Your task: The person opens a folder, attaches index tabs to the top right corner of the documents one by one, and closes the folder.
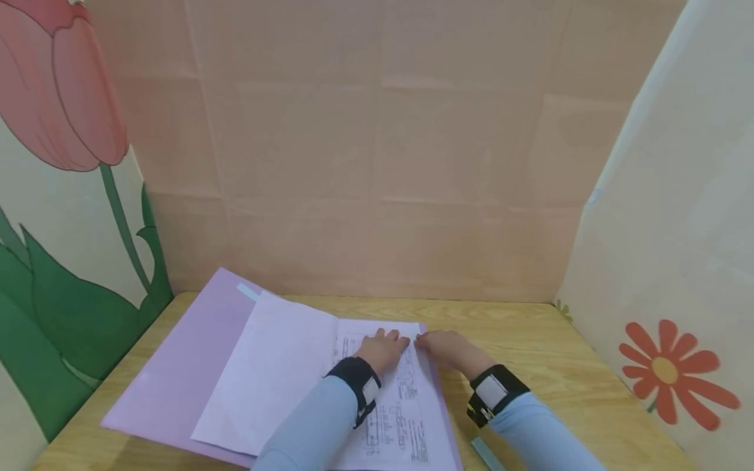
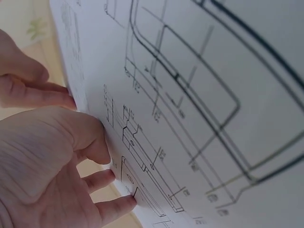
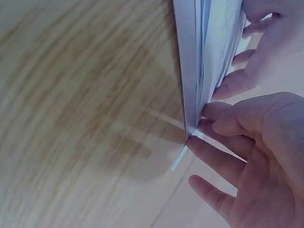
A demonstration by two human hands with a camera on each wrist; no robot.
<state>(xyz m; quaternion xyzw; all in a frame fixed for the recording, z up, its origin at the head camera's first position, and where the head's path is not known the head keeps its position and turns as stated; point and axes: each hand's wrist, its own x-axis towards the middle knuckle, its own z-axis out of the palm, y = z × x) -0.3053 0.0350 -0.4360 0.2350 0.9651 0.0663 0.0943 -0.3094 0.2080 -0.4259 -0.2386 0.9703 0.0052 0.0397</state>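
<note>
A purple folder (image 1: 177, 366) lies open on the table, its left cover raised at a slant. Inside it, a blank white sheet (image 1: 283, 366) is turned to the left and printed sheets with line drawings (image 1: 406, 418) lie on the right. My left hand (image 1: 384, 350) rests on the printed page near its top, fingers spread. At the top right corner, my right hand (image 1: 450, 350) pinches the folder's edge, thumb on the page side. A narrow pale blue strip (image 3: 179, 159) sticks out at that corner, against the right fingertips. How it is fixed there is hidden.
Another pale strip (image 1: 249, 292) is on the left cover's top edge. A teal strip (image 1: 487, 454) lies on the wooden table (image 1: 506, 320) beside my right forearm. A brown-pink backdrop (image 1: 377, 163) stands behind, with flower-printed sheets on both sides.
</note>
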